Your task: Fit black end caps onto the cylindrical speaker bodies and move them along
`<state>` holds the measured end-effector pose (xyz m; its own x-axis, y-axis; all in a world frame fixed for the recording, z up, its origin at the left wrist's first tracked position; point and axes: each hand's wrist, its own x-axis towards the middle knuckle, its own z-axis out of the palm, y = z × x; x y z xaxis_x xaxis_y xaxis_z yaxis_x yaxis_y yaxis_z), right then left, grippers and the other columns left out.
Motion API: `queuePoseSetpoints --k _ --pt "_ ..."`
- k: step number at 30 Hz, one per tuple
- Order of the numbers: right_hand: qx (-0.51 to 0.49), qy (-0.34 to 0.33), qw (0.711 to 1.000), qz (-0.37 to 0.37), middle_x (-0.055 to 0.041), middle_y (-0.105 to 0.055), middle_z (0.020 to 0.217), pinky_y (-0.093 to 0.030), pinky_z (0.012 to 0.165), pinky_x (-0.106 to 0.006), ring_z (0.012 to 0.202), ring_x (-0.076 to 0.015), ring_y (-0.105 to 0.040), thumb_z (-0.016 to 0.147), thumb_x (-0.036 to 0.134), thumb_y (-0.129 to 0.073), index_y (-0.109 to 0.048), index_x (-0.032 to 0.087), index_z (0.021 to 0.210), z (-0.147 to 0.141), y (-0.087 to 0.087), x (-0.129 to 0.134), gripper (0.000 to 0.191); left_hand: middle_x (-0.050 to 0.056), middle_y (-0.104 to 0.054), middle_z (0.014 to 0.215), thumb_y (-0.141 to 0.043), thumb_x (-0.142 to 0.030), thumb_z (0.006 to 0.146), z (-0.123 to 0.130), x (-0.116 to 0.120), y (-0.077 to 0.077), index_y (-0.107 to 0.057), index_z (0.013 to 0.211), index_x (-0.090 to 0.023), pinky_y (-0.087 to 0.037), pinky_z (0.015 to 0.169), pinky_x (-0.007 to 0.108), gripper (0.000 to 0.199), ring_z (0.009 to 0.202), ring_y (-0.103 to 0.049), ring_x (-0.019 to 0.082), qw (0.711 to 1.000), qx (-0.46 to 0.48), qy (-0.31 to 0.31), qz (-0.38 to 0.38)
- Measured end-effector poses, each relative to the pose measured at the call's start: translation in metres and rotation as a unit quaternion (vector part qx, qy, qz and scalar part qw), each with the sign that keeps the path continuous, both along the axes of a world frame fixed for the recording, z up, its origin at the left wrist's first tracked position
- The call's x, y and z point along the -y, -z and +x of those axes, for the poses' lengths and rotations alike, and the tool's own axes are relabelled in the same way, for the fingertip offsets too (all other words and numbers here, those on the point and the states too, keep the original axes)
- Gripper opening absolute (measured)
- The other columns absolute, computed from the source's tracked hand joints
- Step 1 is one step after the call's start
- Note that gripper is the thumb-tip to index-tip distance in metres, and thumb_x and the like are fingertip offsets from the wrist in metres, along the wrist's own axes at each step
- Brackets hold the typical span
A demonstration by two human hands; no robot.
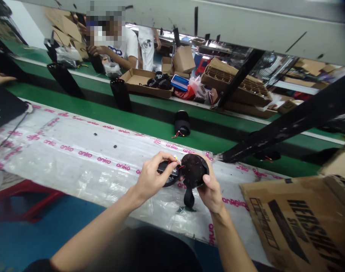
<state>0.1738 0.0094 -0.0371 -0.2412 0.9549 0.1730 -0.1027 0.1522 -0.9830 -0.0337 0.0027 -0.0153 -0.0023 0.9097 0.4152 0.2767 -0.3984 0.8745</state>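
My right hand (213, 189) grips a black cylindrical housing (193, 170) with its round end turned up toward me and a black strap (188, 198) hanging from it. Thumb and fingertips of my left hand (155, 172) are pinched on a thin red wire with a small pale connector (176, 158). The wire runs toward the housing. Under the left fingers is a black round part (170, 179), partly hidden by them; whether it is held or rests on the table I cannot tell.
Plastic film (98, 166) covers the bench. A green conveyor (149, 117) beyond carries another black housing (182, 122) with wires and several dark cylinders. A cardboard box (297, 219) stands at right, near a slanted black post (274, 121). A person (129, 45) works across the belt.
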Motion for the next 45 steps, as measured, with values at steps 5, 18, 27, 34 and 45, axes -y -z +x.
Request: queuePoseSetpoints --k 5,18,27,34,45 --pt "0.042 0.019 0.998 0.041 -0.0098 -0.059 0.148 -0.05 0.115 -0.055 0.139 -0.0356 -0.057 0.099 0.064 -0.055 -0.051 0.03 0.148 -0.003 -0.011 0.004 0.06 0.005 -0.079 0.105 -0.065 -0.023 0.105 -0.002 0.003 0.0 -0.063 0.115 -0.021 -0.063 0.089 0.033 0.01 0.098 -0.08 0.019 0.999 -0.031 -0.023 0.038" --pt "0.043 -0.035 0.994 0.089 -0.006 -0.061 0.147 -0.051 0.115 -0.049 0.135 -0.0328 -0.059 0.096 0.058 -0.068 -0.056 0.034 0.15 0.01 -0.032 -0.001 0.06 0.003 -0.08 0.097 -0.067 -0.017 0.103 0.0 -0.005 -0.016 -0.072 0.102 -0.021 -0.053 0.094 0.04 0.006 0.093 -0.073 0.019 0.987 -0.098 0.041 0.119" --pt "0.036 -0.07 0.994 0.077 -0.0054 -0.061 0.146 -0.049 0.116 -0.05 0.136 -0.0337 -0.058 0.093 0.059 -0.07 -0.058 0.035 0.149 0.018 -0.031 -0.011 0.063 0.002 -0.081 0.098 -0.068 -0.014 0.103 -0.008 -0.013 -0.022 -0.071 0.102 -0.019 -0.052 0.096 0.036 0.006 0.093 -0.074 0.017 0.979 -0.125 0.1 0.126" --pt "0.022 -0.086 0.994 0.058 -0.0055 -0.059 0.147 -0.052 0.114 -0.051 0.131 -0.034 -0.06 0.091 0.06 -0.072 -0.057 0.036 0.15 0.016 -0.028 -0.008 0.066 0.003 -0.081 0.099 -0.066 -0.016 0.105 -0.011 -0.014 -0.015 -0.069 0.107 -0.02 -0.053 0.096 0.037 0.006 0.09 -0.075 0.017 0.976 -0.12 0.1 0.149" --pt "0.056 -0.048 0.991 0.115 -0.0081 -0.057 0.15 -0.054 0.112 -0.051 0.142 -0.0369 -0.054 0.091 0.06 -0.073 -0.056 0.035 0.149 0.014 -0.028 -0.001 0.066 0.0 -0.076 0.088 -0.07 -0.009 0.091 -0.003 -0.009 -0.032 -0.068 0.092 -0.019 -0.056 0.087 0.032 0.01 0.085 -0.072 0.017 0.986 -0.129 0.06 0.084"
